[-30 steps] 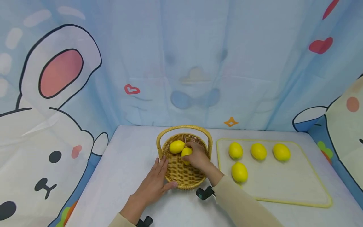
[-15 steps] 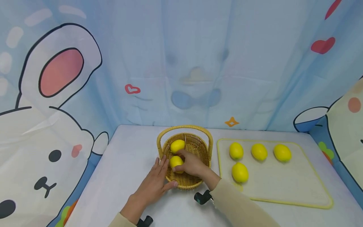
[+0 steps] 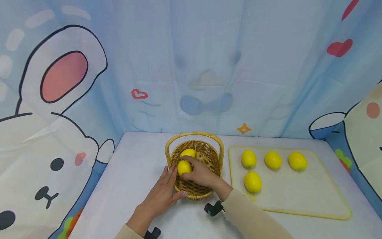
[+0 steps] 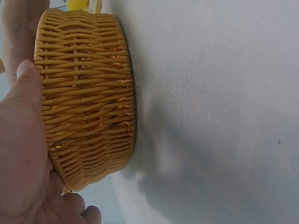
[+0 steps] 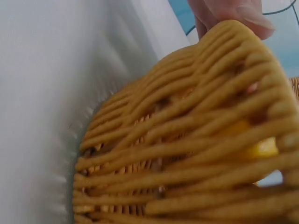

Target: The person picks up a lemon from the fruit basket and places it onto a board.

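Observation:
A woven wicker basket (image 3: 195,194) with an arched handle stands upright at the table's middle. Reaching inside it, my right hand (image 3: 201,173) grips a yellow lemon (image 3: 184,167) near the left wall, thumb in front and fingers behind. Just beyond lies a second lemon (image 3: 188,152), partly covered by those fingers. My left hand (image 3: 161,192) rests along the basket's left rim with fingers straight and the thumb on the front rim. The left wrist view shows the outer weave (image 4: 86,102) beside that hand. In the right wrist view, the basket's side hides most of what is inside.
A pale board with a yellow edge (image 3: 301,196) lies to the right of the basket. Several lemons sit on it, among them a near-left lemon (image 3: 252,181) and a back-right lemon (image 3: 297,161). A blue printed curtain (image 3: 206,66) hangs behind the table.
My right hand has carried its lemon leftward inside the basket, first toward the front, then slightly back toward the other lemon. The left hand has stayed on the rim.

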`<move>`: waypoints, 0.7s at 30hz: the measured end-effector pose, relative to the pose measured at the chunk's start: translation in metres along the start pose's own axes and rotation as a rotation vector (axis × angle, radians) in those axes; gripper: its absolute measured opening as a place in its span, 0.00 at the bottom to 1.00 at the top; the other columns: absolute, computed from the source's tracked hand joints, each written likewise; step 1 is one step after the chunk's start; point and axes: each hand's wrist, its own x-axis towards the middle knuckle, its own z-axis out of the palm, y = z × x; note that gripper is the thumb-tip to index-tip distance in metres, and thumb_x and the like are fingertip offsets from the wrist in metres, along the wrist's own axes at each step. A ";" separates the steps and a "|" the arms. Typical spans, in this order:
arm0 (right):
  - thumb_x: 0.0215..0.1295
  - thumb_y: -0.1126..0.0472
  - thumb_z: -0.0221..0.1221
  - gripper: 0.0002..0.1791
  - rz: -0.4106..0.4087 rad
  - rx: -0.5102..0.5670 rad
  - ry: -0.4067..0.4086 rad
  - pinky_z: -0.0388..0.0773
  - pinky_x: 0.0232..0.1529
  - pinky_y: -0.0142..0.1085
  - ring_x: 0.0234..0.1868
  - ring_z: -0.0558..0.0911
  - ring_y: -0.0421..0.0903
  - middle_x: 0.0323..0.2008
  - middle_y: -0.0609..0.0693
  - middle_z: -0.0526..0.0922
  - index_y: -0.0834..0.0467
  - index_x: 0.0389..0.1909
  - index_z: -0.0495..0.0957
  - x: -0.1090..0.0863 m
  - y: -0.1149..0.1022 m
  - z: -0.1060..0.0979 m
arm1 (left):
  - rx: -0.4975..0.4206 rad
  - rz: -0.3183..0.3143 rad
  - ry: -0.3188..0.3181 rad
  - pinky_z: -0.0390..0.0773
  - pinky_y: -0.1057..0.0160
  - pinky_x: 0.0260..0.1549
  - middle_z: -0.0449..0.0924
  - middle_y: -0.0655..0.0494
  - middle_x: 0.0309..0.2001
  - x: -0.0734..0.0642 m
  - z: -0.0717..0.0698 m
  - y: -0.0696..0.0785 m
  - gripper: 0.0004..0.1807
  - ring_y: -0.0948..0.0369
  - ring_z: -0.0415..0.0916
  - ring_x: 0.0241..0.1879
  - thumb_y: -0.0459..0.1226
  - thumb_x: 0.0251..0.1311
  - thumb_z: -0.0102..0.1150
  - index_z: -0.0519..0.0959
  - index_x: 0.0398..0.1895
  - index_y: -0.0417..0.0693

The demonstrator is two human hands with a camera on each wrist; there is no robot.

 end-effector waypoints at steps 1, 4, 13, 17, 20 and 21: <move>0.65 0.55 0.69 0.40 0.001 0.004 0.017 0.82 0.48 0.42 0.47 0.81 0.49 0.62 0.57 0.80 0.51 0.77 0.68 0.000 0.000 -0.001 | 0.001 -0.001 0.001 0.56 0.41 0.80 0.40 0.45 0.87 0.000 0.000 0.000 0.52 0.40 0.37 0.85 0.63 0.74 0.54 0.49 0.85 0.38; 0.66 0.54 0.71 0.39 -0.007 0.007 0.065 0.82 0.47 0.42 0.46 0.82 0.49 0.61 0.57 0.81 0.48 0.77 0.67 0.000 -0.001 -0.003 | 0.012 0.000 0.007 0.56 0.41 0.80 0.39 0.46 0.87 0.000 0.000 0.000 0.52 0.40 0.37 0.85 0.63 0.74 0.54 0.49 0.85 0.38; 0.68 0.55 0.71 0.38 -0.035 0.085 0.153 0.86 0.48 0.43 0.51 0.85 0.52 0.67 0.54 0.78 0.47 0.77 0.69 -0.007 -0.005 -0.010 | 0.034 0.012 0.009 0.55 0.42 0.80 0.40 0.44 0.87 0.000 0.002 -0.002 0.54 0.39 0.38 0.85 0.65 0.73 0.52 0.50 0.85 0.36; 0.68 0.55 0.71 0.38 -0.042 0.118 0.171 0.87 0.47 0.43 0.53 0.86 0.54 0.70 0.53 0.76 0.46 0.77 0.69 -0.010 -0.008 -0.014 | 0.033 0.013 0.011 0.55 0.42 0.80 0.40 0.44 0.87 0.000 0.002 -0.002 0.54 0.39 0.37 0.85 0.66 0.73 0.51 0.50 0.85 0.36; 0.68 0.54 0.71 0.38 -0.049 0.120 0.183 0.88 0.48 0.44 0.53 0.86 0.56 0.70 0.53 0.76 0.46 0.77 0.69 -0.013 -0.009 -0.017 | 0.029 0.018 0.018 0.55 0.42 0.80 0.40 0.44 0.87 0.000 0.003 -0.002 0.53 0.39 0.38 0.85 0.64 0.73 0.53 0.50 0.85 0.36; 0.68 0.53 0.71 0.38 -0.052 0.118 0.185 0.88 0.48 0.44 0.53 0.86 0.56 0.70 0.53 0.75 0.46 0.77 0.69 -0.013 -0.009 -0.017 | 0.030 0.020 0.019 0.55 0.42 0.80 0.40 0.43 0.87 0.000 0.003 -0.002 0.53 0.39 0.38 0.85 0.64 0.73 0.53 0.50 0.84 0.36</move>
